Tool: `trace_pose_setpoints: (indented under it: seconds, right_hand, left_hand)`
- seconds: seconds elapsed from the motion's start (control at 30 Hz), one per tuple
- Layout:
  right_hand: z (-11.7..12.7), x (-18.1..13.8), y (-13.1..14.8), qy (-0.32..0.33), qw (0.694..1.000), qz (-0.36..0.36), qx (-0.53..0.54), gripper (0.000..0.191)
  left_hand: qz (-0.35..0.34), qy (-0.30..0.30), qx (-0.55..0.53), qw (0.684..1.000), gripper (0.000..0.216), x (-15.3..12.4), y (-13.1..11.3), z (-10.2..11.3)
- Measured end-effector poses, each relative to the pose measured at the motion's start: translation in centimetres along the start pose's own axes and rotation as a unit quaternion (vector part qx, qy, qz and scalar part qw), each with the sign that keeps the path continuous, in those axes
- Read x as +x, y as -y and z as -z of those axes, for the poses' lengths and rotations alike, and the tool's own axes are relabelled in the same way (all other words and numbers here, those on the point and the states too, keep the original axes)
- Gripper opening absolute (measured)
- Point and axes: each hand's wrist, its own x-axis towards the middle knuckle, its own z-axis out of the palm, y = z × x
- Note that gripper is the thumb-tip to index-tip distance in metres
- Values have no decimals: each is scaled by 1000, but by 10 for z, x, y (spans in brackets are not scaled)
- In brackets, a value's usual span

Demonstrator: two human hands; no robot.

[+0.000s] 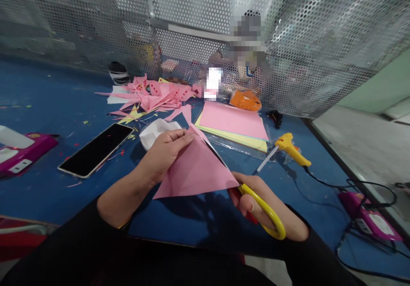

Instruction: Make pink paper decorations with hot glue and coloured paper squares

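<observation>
My left hand (pixel 163 151) pinches the top corner of a folded pink paper triangle (pixel 195 170), holding it up above the blue table (pixel 41 102). My right hand (pixel 269 209) grips yellow-handled scissors (pixel 265 211); their blades run along the triangle's right edge. A stack of pink and yellow paper sheets (pixel 232 121) lies just beyond. A heap of pink paper offcuts (pixel 156 95) sits farther back.
A black phone (pixel 96 149) lies at the left, a white crumpled object (pixel 155 132) beside my left hand. A yellow glue gun (pixel 290 147) with its cord rests at right. Purple devices (pixel 19 149) (pixel 368 217) sit at both sides. Perforated metal screens (pixel 320 42) enclose the back.
</observation>
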Motion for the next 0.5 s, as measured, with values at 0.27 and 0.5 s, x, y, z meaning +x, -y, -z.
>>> trace_pose_setpoints:
  seconds: [0.27, 0.5]
  right_hand:
    - [-3, 1, 2, -24, 999, 3, -31, 82]
    - [-2, 1, 1, -17, 999, 5, -50, 83]
  left_hand:
    - [14, 31, -12, 999, 21, -2, 0, 0]
    - [8, 24, 7, 1000, 23, -2, 2, -1]
